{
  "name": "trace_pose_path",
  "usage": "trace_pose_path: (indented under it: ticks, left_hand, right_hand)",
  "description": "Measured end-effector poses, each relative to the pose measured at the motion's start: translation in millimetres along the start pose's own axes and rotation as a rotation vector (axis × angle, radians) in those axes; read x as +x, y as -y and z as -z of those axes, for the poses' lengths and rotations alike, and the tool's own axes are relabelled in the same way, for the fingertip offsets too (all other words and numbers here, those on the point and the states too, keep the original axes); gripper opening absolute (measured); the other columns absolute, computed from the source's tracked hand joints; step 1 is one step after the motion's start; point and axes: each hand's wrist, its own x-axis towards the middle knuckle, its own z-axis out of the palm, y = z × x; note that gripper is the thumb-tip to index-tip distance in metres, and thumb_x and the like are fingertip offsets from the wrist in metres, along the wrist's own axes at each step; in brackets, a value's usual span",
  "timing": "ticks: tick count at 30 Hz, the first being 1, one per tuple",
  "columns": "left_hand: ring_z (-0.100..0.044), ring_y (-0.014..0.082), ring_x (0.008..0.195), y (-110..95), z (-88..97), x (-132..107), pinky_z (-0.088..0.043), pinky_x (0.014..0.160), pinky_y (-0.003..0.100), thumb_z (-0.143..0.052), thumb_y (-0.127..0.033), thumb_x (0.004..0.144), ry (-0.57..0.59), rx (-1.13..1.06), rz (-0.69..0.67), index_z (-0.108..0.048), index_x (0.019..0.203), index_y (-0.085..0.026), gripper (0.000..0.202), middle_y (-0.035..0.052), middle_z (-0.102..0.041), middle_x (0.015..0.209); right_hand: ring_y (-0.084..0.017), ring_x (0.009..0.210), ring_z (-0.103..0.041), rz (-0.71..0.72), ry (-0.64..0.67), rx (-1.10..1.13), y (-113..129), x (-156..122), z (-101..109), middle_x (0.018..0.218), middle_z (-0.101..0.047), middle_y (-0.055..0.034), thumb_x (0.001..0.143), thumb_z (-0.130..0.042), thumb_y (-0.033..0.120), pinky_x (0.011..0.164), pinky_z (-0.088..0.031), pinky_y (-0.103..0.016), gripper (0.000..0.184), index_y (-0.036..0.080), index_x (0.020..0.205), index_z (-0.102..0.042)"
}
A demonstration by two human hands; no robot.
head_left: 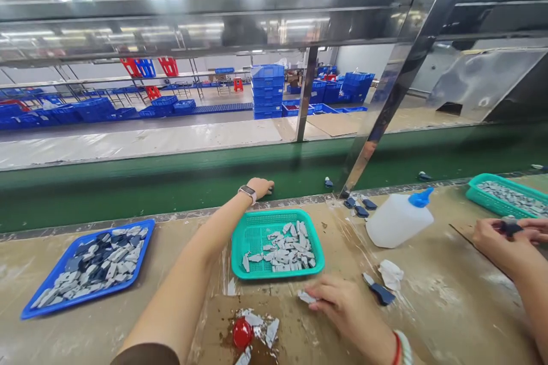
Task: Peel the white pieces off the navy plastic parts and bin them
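I have the right hand [349,308] at 6 o'clock, fingers [325,296] clamped on a pale shard [307,297]; left hand [259,187], fingers together, at the belt [171,199] at 12 (teal basket [274,212] part filled, blue tray [81,295] heaped)

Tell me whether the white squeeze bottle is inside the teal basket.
No, the white squeeze bottle sits apart, to the right of the teal basket.
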Motion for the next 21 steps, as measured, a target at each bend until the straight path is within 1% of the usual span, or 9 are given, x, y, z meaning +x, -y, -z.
trace_pose_path:
  ticks: [3,5,7,9,12,14,17,19,21]
  left_hand:
    - [-0.061,0.0195,0.087,8.3,9.2,-29.3,-0.050,0.081,0.039,-0.054,-0.035,0.091,-0.131,-0.087,0.077,-0.057,0.109,-0.012,0.029,0.0071,-0.062,0.097]
    - [-0.060,0.0183,0.080,9.3,19.6,-62.8,-0.048,0.077,0.034,-0.049,-0.038,0.093,-0.229,-0.158,0.111,-0.055,0.110,-0.012,0.031,0.0057,-0.062,0.088]
    - [-0.057,0.0171,0.076,5.7,30.7,-107.5,-0.045,0.072,0.029,-0.043,-0.040,0.094,-0.311,-0.227,0.130,-0.054,0.110,-0.013,0.033,0.0044,-0.060,0.084]
    - [-0.055,0.0169,0.079,-2.7,38.9,-160.2,-0.044,0.073,0.027,-0.040,-0.041,0.095,-0.384,-0.277,0.150,-0.053,0.108,-0.015,0.032,0.0047,-0.059,0.088]
    - [-0.053,0.0193,0.091,-22.0,38.2,-243.9,-0.042,0.081,0.029,-0.045,-0.043,0.092,-0.520,-0.375,0.177,-0.055,0.104,-0.018,0.029,0.0062,-0.056,0.100]
    - [-0.052,0.0216,0.101,-37.6,26.3,-296.9,-0.040,0.087,0.031,-0.048,-0.046,0.090,-0.597,-0.523,0.215,-0.056,0.102,-0.020,0.029,0.0072,-0.056,0.107]
    - [-0.053,0.0233,0.106,-63.5,-5.9,-365.0,-0.039,0.091,0.032,-0.048,-0.052,0.089,-0.631,-0.843,0.356,-0.055,0.104,-0.022,0.035,0.0081,-0.059,0.111]
    - [-0.055,0.0231,0.104,-82.4,-31.2,-398.0,-0.039,0.093,0.032,-0.049,-0.056,0.087,-0.658,-1.069,0.480,-0.054,0.106,-0.023,0.038,0.0070,-0.063,0.106]
    - [-0.055,0.0224,0.102,-103.1,-54.0,-417.4,-0.038,0.094,0.030,-0.052,-0.059,0.085,-0.725,-1.279,0.591,-0.054,0.104,-0.023,0.041,0.0052,-0.064,0.099]
  right_hand:
    - [-0.020,0.066,-0.070,-0.092,-0.236,-0.004,-3.3,-40.7,-21.6,0.079,-0.071,-0.0011,0.084,-0.062,0.022,0.051,-0.061,-0.028,0.026,0.043,0.099,-0.066]
    - [-0.023,0.072,-0.070,-0.158,-0.331,-0.033,-4.3,-56.7,-32.6,0.085,-0.070,-0.0027,0.085,-0.060,0.021,0.055,-0.062,-0.033,0.032,0.046,0.105,-0.064]
    - [-0.026,0.079,-0.070,-0.191,-0.348,-0.057,-3.3,-67.0,-39.3,0.093,-0.069,-0.0047,0.085,-0.059,0.024,0.061,-0.063,-0.038,0.037,0.046,0.115,-0.060]
    - [-0.028,0.086,-0.068,-0.195,-0.315,-0.073,-0.9,-74.3,-42.2,0.099,-0.068,-0.0069,0.085,-0.060,0.028,0.067,-0.063,-0.042,0.042,0.044,0.123,-0.055]
    - [-0.027,0.089,-0.067,-0.181,-0.269,-0.078,3.0,-80.3,-42.9,0.101,-0.068,-0.0074,0.085,-0.061,0.031,0.070,-0.061,-0.043,0.035,0.041,0.118,-0.059]
    - [-0.024,0.085,-0.067,-0.166,-0.250,-0.058,4.7,-81.6,-42.9,0.096,-0.069,-0.0062,0.087,-0.059,0.030,0.067,-0.061,-0.041,0.022,0.039,0.107,-0.064]
    - [-0.021,0.078,-0.068,-0.163,-0.236,-0.012,7.0,-82.9,-43.2,0.087,-0.070,-0.0058,0.089,-0.057,0.031,0.065,-0.059,-0.038,0.011,0.034,0.095,-0.066]
    - [-0.020,0.072,-0.068,-0.167,-0.244,0.008,10.8,-84.6,-42.5,0.080,-0.070,-0.0060,0.088,-0.058,0.034,0.060,-0.057,-0.035,0.008,0.032,0.090,-0.065]
    - [-0.019,0.065,-0.067,-0.198,-0.255,0.014,19.6,-85.5,-41.0,0.076,-0.069,-0.0056,0.087,-0.059,0.037,0.054,-0.055,-0.032,0.009,0.030,0.087,-0.065]
